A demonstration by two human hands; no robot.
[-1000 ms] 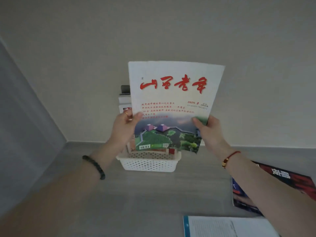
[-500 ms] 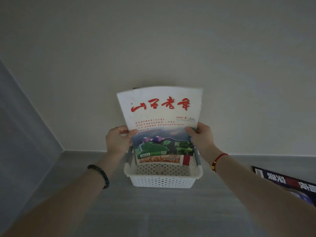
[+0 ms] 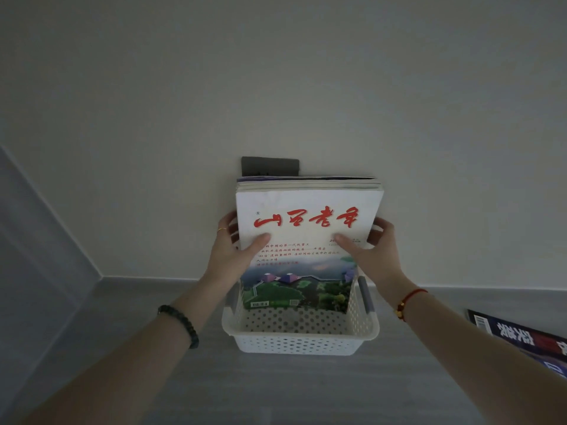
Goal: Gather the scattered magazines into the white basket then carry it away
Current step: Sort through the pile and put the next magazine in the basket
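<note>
A white perforated basket (image 3: pixel 299 343) stands on the grey surface against the wall. Several magazines stand upright in it; the front one is a white magazine (image 3: pixel 306 207) with red brush lettering and a landscape picture. My left hand (image 3: pixel 234 251) grips the stack's left edge, thumb across the cover. On the right edge my right hand (image 3: pixel 372 251) grips it the same way. A dark grey cover (image 3: pixel 270 166) sticks up behind the stack.
A dark magazine (image 3: pixel 527 338) with white and red lettering lies flat on the surface at the right edge. A pale wall rises right behind the basket, and a grey wall closes the left side.
The white magazine has gone down into the basket in front of the others. Both hands slid up from its lower edge to the sides of the stack. My view came closer.
</note>
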